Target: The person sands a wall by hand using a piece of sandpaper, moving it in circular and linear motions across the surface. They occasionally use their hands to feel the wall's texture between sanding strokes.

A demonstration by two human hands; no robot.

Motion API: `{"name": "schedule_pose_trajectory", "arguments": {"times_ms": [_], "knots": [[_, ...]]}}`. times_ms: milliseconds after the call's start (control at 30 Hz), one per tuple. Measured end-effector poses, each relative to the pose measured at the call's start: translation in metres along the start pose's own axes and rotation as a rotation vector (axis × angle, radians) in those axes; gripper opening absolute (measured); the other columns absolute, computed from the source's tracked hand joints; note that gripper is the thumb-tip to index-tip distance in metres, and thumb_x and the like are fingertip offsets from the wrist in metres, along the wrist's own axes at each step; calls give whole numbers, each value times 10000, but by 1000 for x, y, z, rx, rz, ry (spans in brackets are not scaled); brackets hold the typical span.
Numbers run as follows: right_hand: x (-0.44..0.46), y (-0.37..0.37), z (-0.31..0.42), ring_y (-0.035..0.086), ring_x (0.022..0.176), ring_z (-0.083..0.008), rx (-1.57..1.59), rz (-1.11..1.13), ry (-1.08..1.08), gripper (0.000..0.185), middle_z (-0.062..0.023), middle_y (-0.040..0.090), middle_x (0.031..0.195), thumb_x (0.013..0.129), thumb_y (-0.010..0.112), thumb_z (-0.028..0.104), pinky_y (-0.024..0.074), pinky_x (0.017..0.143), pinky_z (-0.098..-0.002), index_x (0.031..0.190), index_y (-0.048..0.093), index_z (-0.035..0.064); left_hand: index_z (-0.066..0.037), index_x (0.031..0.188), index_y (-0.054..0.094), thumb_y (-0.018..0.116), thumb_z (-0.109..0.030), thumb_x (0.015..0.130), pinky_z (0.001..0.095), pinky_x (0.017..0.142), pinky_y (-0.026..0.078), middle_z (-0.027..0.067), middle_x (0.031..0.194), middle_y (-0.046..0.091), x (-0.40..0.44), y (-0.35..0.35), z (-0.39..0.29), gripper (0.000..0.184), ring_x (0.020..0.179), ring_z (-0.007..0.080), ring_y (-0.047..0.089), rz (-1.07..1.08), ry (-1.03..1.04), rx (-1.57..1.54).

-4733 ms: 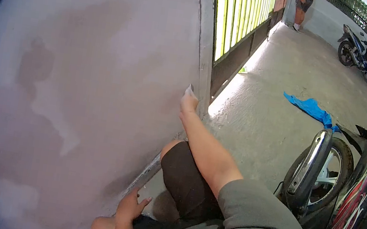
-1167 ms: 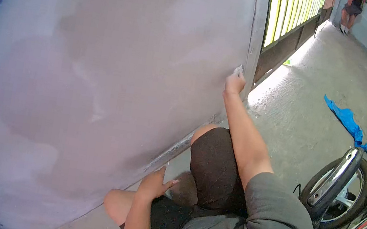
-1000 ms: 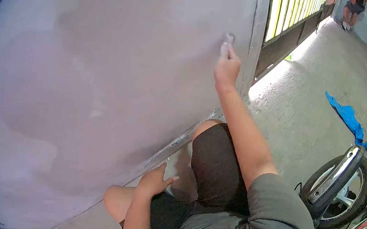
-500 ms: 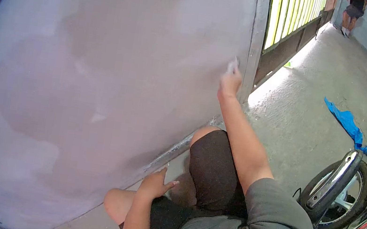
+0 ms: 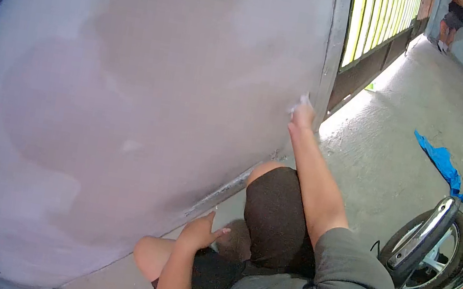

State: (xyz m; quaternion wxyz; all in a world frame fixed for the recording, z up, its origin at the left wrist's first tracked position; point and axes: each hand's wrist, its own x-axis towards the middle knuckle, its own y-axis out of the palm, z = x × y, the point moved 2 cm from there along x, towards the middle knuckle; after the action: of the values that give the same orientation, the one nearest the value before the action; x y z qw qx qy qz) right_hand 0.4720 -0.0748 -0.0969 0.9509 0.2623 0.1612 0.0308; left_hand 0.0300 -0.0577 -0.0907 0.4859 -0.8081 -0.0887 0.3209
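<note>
Right hand [image 5: 302,118] clamped on a small pale pad [image 5: 304,100], blurred, at the wall [image 5: 197,133] just beside the gate [image 5: 368,74]; left hand [image 5: 198,232] loose, farther from the gate, seemingly holding nothing. From here, pad looks light, soft, bendy; best pinched by one edge.

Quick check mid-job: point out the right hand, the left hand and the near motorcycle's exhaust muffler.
Right hand [image 5: 303,118]: head view, on the middle of the hand.
Left hand [image 5: 198,233]: head view, on the back of the hand.
Exhaust muffler [image 5: 425,232]: head view, on its shiny shield.
</note>
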Motion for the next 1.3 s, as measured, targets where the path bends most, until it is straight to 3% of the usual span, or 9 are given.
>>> {"name": "schedule_pose_trajectory", "arguments": {"times_ms": [200,400,467,533,767,867,1000,1067,1300], "knots": [[-85,53,62,605,1192,-307,-537,237,-1295,434,-206,532,1425,1021,521,235,450,989,-361,1404,514,30,17,1395,467,653,-559,872,475,972,483,273,1210,638,2,-7,-4,800,1133,425,613,9,8,-31],[7,-7,-1,610,1187,-319,-414,-104,-228,436,-190,580,1375,1003,546,221,469,956,-373,1402,526,45,73,1418,428,642,-604,860,479,1016,449,324,1255,590,-4,-11,-6,903,1201,438,568,45,-33,-70],[21,-16,-29,609,1173,-258,175,-57,110,374,-173,611,1328,1021,529,184,423,1043,-289,1330,581,-20,72,1422,425,641,-600,862,477,1015,450,318,1258,591,-1,-4,1,901,1200,433,571,31,-15,-22],[-15,6,10,561,1260,-251,-154,-11,7,373,-178,564,1397,1022,517,162,432,1047,-315,1350,565,-9,67,1428,421,638,-603,862,477,1012,452,315,1261,591,-4,-15,-9,903,1195,432,575,50,-25,-33],[-128,76,67,407,1404,-325,-592,446,-1530,444,-184,441,1494,991,493,90,384,1121,-373,1434,498,70,39,1427,436,626,-614,864,485,992,466,303,1265,595,-2,-11,-9,883,1166,436,592,-4,27,-85],[-81,55,46,467,1359,-347,-593,123,-1375,427,-196,482,1461,979,521,101,460,1039,-389,1405,533,65,41,1416,443,626,-620,861,490,983,471,295,1252,606,-5,-16,-13,882,1162,435,595,42,-27,-62],[-19,-8,4,630,1159,-249,-311,-108,-83,425,-147,605,1363,972,564,148,514,835,-364,1387,560,60,48,1404,448,622,-630,859,497,969,478,292,1231,617,-8,-10,-5,886,1149,436,602,14,-28,-56],[4,-24,-32,607,1168,-185,-155,-68,19,406,-120,606,1364,996,531,140,497,892,-324,1393,556,59,57,1433,411,658,-609,849,487,980,474,311,1223,616,-7,-9,-3,920,1147,446,600,39,-19,-36],[-88,49,51,426,1400,-296,-517,230,-1066,410,-191,496,1458,1016,483,116,367,1110,-337,1421,518,58,49,1436,411,653,-620,846,485,981,474,308,1212,621,0,-14,-12,924,1147,446,599,58,-22,-71]]}}
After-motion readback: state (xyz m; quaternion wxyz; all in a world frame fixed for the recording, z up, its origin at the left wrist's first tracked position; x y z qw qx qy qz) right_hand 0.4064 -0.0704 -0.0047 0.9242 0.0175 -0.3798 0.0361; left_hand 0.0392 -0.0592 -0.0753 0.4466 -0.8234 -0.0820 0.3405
